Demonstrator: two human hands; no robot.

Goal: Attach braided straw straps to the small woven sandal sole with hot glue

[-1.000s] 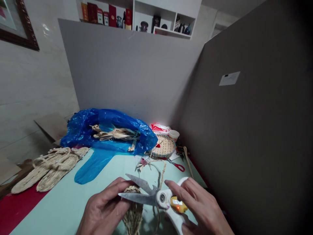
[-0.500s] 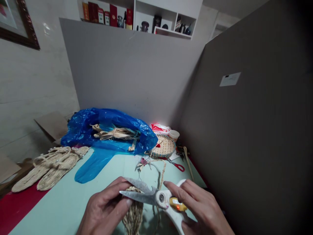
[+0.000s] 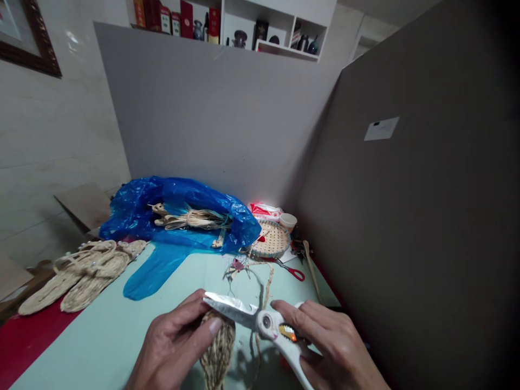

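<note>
My left hand pinches a braided straw piece, which looks like a woven sole, near its rounded top end. In my right hand is a pair of white-handled scissors, fingers wrapped round the handles. Their blades are closed together and lie across the top edge of the straw piece, tips close to my left fingers. A thin straw cord runs over the table behind the scissors and hangs down beside the piece. The lower part of the straw piece is cut off by the frame.
Woven straw sandals lie at the left. A blue plastic bag holds a straw bundle. Behind the hands are a round woven basket, a paper cup, red-handled scissors and a wooden stick. Grey panels stand behind and at right.
The scissor blades, apart before, have come together over the straw piece's top edge. My right fingers have squeezed the handles. My left hand keeps its grip in nearly the same place.
</note>
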